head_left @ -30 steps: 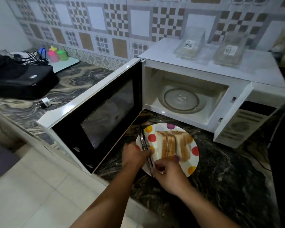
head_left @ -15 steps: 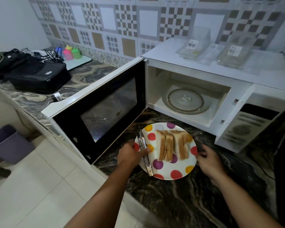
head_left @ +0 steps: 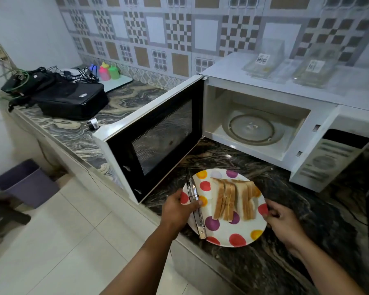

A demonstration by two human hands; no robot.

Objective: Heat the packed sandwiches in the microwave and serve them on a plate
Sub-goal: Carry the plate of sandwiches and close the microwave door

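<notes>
Both hands on plate (sandwiches aboard)

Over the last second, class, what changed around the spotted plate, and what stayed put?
The right hand left the metal tongs at the plate's left and moved to the right rim of the polka-dot plate, gripping it. The left hand kept pinning the tongs on the left rim. The toasted sandwiches and open white microwave stayed put.

Head view, looking forward-down at counter, near hands
</notes>
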